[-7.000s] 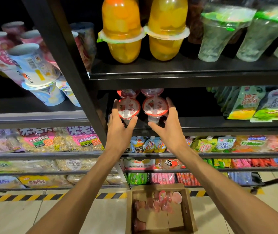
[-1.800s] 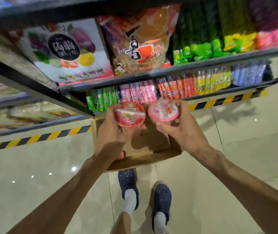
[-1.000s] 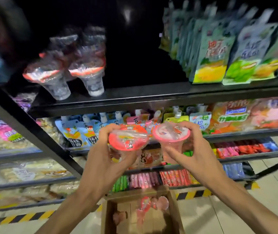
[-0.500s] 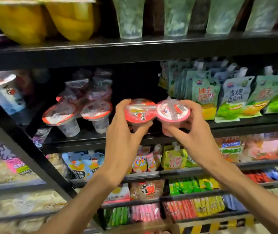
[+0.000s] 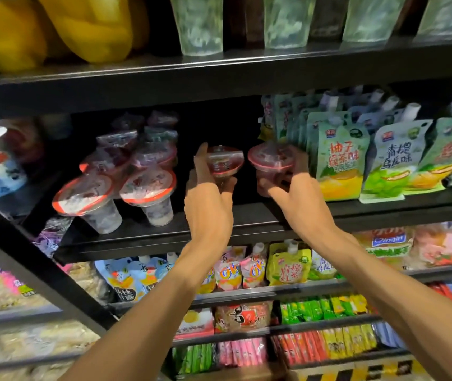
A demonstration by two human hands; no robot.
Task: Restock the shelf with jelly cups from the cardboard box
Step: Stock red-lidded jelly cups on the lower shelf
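Dim shelf recesses, brighter foreground, soft motion blur, wide-angle bending.

1. You face black metal shelving (image 5: pixel 219 78), dim in its recesses.
2. To your left a black upright (image 5: pixel 41 270) slants across the tiers.
3. Yellow-black hazard tape (image 5: pixel 384 371) edges the bottom.

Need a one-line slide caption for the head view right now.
Left hand and right hand each hold a red-lidded jelly cup over the black shelf, beside stocked cups.
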